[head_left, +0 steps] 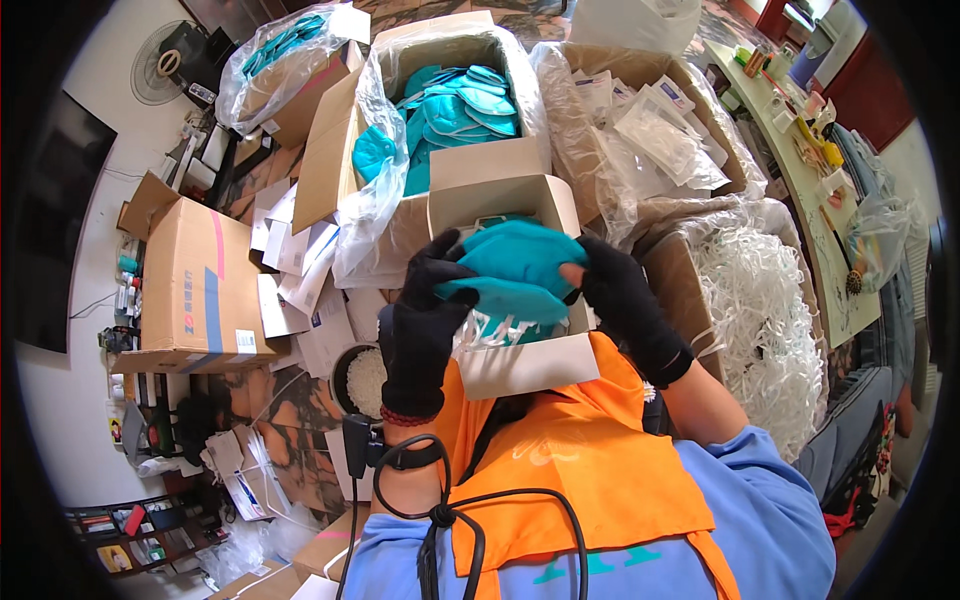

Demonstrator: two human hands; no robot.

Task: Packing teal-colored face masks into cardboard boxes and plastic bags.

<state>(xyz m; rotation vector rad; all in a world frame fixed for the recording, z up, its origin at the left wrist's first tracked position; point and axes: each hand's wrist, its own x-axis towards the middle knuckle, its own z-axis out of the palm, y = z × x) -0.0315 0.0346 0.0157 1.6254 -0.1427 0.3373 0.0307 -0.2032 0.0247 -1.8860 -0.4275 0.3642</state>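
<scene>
Between left grip [427, 310] and right grip [628, 300], teal masks [520, 258], over white box [530, 370]

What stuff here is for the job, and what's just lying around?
Seems part of the job:
teal pieces in the left hand and right hand
small open box beneath
big carton with more teal pieces

Seems just around:
fan
dark screen
brush

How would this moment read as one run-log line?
left hand: holding teal pieces | right hand: holding teal pieces | beneath: open white carton | ahead: more teal pieces in plastic-lined box
</scene>
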